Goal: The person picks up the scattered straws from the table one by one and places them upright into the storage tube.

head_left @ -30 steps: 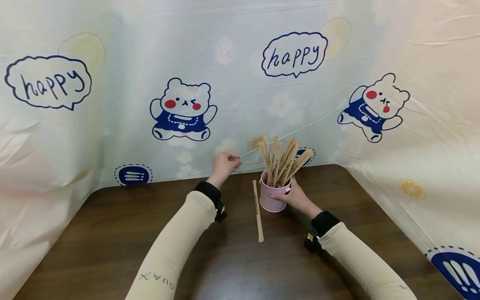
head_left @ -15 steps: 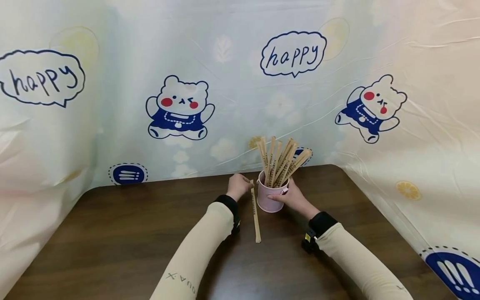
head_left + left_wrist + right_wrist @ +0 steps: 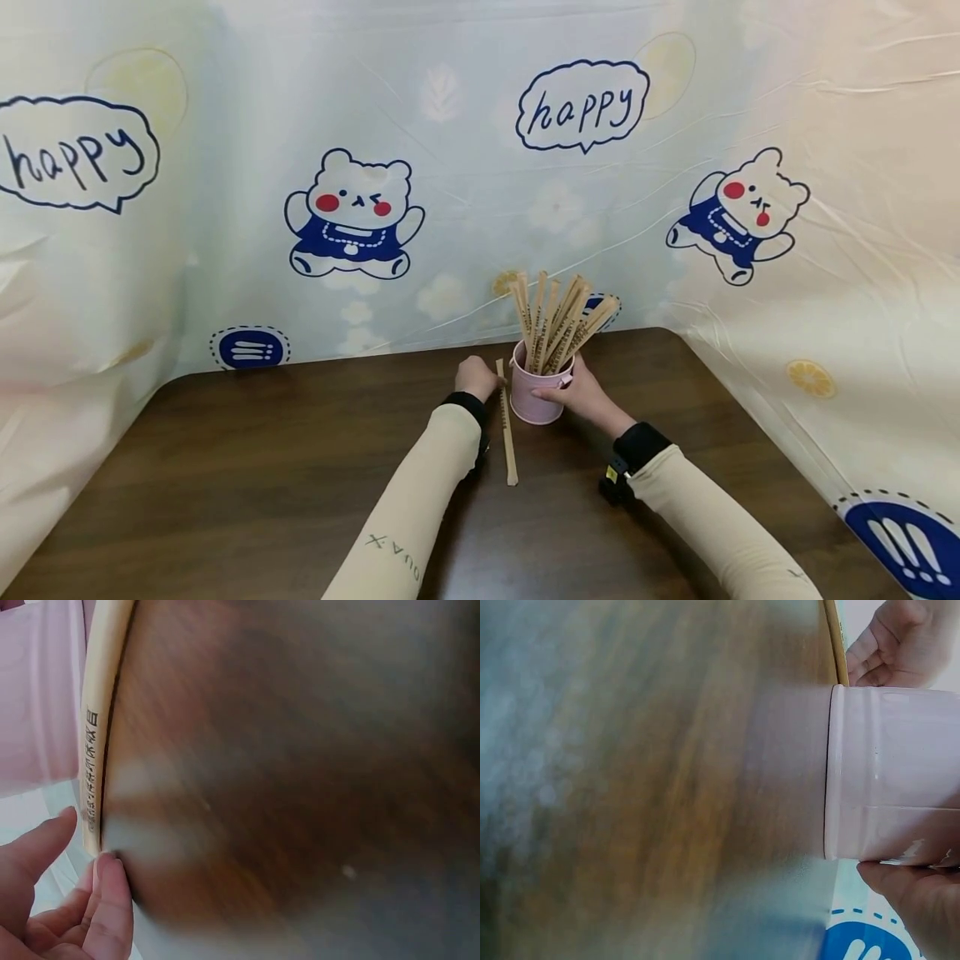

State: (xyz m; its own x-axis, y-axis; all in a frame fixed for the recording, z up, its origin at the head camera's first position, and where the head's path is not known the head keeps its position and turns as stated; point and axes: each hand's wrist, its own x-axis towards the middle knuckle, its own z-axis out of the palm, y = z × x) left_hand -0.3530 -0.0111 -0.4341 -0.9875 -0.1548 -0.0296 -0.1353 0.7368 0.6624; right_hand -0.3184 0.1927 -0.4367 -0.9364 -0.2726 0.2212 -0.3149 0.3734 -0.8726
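A single paper-wrapped straw (image 3: 507,433) with printed lettering lies on the table, just left of a small pink bucket (image 3: 537,400). At its far end is my left hand (image 3: 477,377). In the left wrist view, the fingertips (image 3: 109,862) touch the end of the straw (image 3: 97,750), while the thumb stands a little apart from it on the other side. My right hand (image 3: 592,398) holds the bucket from its right side, thumb across the front. Out of the bucket's top fan several more wrapped straws (image 3: 558,321). The bucket stands upright on the table.
The dark brown wooden table (image 3: 300,467) has rounded far corners. A pale printed curtain (image 3: 465,192) with cartoon bears hangs right behind its far edge and along both sides.
My left hand has come down from above the table's far edge and moved right to the straw's far end. The right hand still holds the bucket. The view has shifted slightly.
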